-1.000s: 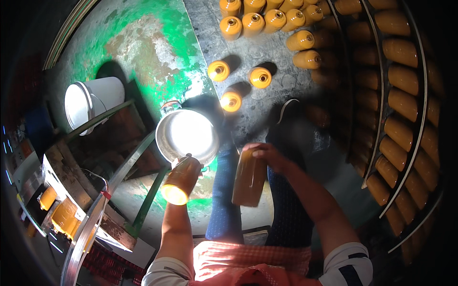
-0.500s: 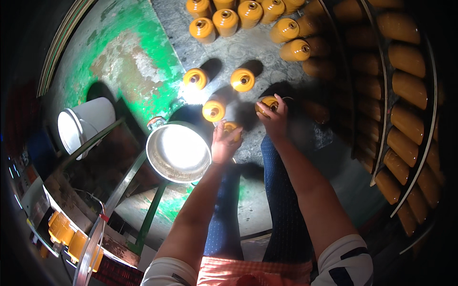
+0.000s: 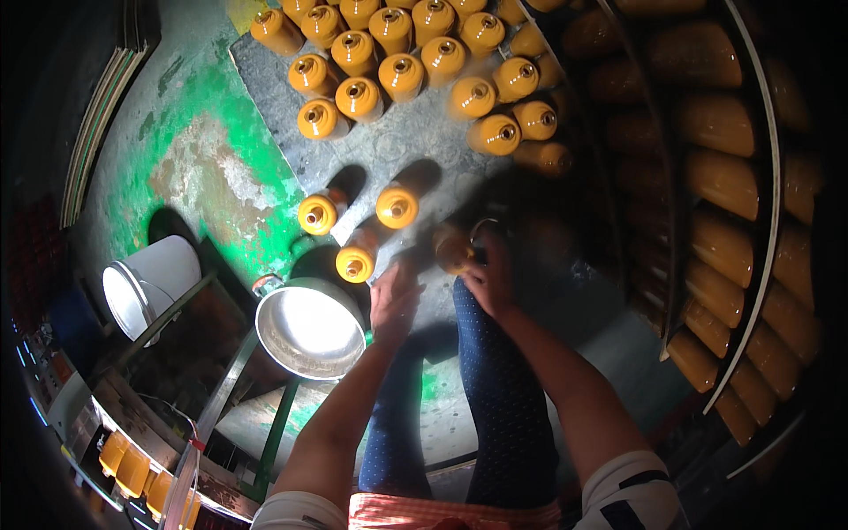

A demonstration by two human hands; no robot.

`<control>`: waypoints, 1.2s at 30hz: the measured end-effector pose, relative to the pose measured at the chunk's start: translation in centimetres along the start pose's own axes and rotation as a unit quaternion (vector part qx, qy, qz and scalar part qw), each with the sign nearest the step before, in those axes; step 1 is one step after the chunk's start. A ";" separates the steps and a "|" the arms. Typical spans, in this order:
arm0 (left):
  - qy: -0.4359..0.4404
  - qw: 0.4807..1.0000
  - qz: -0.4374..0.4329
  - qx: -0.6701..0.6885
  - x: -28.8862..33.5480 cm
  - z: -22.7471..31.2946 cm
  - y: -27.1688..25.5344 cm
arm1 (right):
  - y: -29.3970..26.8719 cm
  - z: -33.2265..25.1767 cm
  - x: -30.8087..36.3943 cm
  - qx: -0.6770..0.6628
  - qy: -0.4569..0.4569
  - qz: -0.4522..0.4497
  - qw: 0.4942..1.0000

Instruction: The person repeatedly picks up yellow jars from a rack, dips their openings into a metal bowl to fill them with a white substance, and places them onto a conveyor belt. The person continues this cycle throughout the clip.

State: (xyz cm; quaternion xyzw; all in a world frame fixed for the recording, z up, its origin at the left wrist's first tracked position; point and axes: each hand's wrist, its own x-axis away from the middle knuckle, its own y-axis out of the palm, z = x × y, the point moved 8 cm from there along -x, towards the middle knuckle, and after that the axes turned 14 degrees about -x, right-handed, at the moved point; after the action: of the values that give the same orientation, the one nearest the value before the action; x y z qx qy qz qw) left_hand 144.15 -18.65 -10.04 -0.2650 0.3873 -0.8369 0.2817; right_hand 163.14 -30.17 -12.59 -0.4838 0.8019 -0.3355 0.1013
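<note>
Brownish-orange in shadow, a blurred bottle (image 3: 451,248) met the inner side of the curled right hand (image 3: 491,276), grip unclear; the left hand (image 3: 394,299) reached forward, back upward, its hold hidden, a metal pot (image 3: 305,360) just leftward.

Blur at Centre, Darkness at the Rim

Mid-frame, the right hand (image 3: 490,281) and a shadowed bottle (image 3: 452,251) blur together, their contact unclear. The left hand (image 3: 395,299) hides its palm. The top edge crops the rearmost bottles (image 3: 359,9); at far right, racked bottles (image 3: 799,181) fade into darkness.
</note>
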 end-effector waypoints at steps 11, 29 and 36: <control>0.238 0.970 0.040 -0.012 -25.7 14.6 5.9 | -12.9 10.8 -12.2 0.090 0.083 0.186 0.975; 0.161 0.975 0.035 0.149 -17.6 8.6 -7.2 | -20.5 5.5 -5.1 -0.099 0.051 0.222 0.969; -0.111 0.842 -0.064 0.524 -0.5 -5.7 -18.0 | -17.1 -6.7 1.4 -0.459 0.095 0.029 0.883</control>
State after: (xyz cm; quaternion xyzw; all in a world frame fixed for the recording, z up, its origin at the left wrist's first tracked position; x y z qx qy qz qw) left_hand 135.99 -5.75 1.00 -0.1932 -0.1599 -0.8962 0.3658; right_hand 171.24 -33.61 3.60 -0.4182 0.8858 0.0287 -0.1991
